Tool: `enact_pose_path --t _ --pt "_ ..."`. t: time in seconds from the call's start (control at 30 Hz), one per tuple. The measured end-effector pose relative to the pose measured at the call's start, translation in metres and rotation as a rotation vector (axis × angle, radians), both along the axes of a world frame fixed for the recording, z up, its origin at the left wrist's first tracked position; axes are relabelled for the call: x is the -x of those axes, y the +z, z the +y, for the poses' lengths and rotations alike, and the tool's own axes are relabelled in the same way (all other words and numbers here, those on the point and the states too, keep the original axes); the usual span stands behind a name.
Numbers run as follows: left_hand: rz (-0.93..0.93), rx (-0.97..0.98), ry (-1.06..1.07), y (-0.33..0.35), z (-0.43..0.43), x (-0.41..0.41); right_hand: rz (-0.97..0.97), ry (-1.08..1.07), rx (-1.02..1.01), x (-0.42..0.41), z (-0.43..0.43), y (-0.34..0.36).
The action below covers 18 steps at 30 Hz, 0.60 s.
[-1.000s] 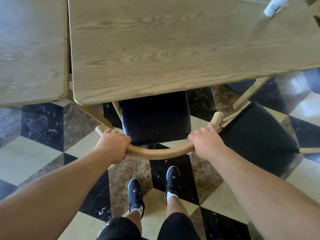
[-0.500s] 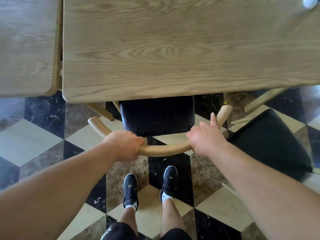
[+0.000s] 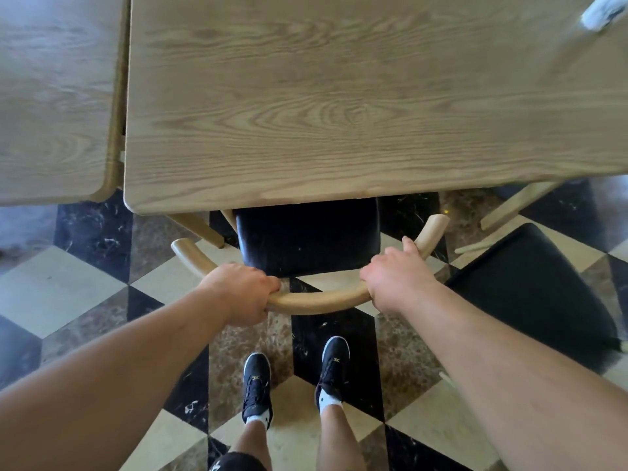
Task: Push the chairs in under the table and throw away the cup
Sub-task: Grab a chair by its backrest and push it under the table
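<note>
Over the last second the chair [image 3: 307, 239] had slid further in: less of its black seat showed beyond the near edge of the desk [image 3: 339, 130] than a second before, and only the rear part of the cushion stayed visible, which suggested this chair was close to fully pushed in. The left hand [image 3: 243, 294] had shifted inward along the curved wooden backrest [image 3: 316, 304] and was wrapped around it with fingers curled shut on the rail, left of centre. The right hand [image 3: 396, 278] lay over the rail to the right, palm down; its thumb pointed up along the rising end of the rail and its grip looked looser than the left, though it was still holding the backrest. Both forearms reached forward and down from the bottom corners of the view, nearly straight, in a pushing pose, with the person's feet [image 3: 295, 379] set on the chequered floor [image 3: 68, 290] just behind the chair. A second chair [image 3: 530, 280] with a black seat stood to the right, turned at an angle and well out from the desk, so it likely needed pushing next. The cup [image 3: 599, 10] appeared as a blurred pale object at the far right corner of the desk, untouched and well apart from both hands.
</note>
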<state>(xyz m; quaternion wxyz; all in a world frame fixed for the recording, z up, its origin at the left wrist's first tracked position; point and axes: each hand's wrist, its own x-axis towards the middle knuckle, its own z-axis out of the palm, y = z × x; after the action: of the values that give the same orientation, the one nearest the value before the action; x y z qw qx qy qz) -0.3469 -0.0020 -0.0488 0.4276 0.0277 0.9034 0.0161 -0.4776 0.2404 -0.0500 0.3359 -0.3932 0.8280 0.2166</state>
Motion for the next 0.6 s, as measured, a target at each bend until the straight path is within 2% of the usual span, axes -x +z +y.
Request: enact_pose_path --t 0.1,0.2,0.33,0.4,0.6 --pt "0.079 0.091 0.033 0.004 0.011 -0.009 0.071 -0.051 0.016 -0.014 0.002 0.006" --pt "0.098 0.143 0.147 0.011 0.024 -0.019 0.109 -0.155 0.156 -0.041 0.016 0.019" --pt "0.022 -0.018 0.161 0.051 0.029 -0.014 -0.027 -0.262 0.281 -0.063 0.040 0.069" --pt "0.052 -0.062 0.155 0.080 0.029 -0.003 0.028 -0.363 0.316 -0.058 0.053 0.106" --pt "0.337 -0.205 0.077 0.185 0.043 0.037 0.283 -0.708 0.453 -0.077 0.095 0.214"
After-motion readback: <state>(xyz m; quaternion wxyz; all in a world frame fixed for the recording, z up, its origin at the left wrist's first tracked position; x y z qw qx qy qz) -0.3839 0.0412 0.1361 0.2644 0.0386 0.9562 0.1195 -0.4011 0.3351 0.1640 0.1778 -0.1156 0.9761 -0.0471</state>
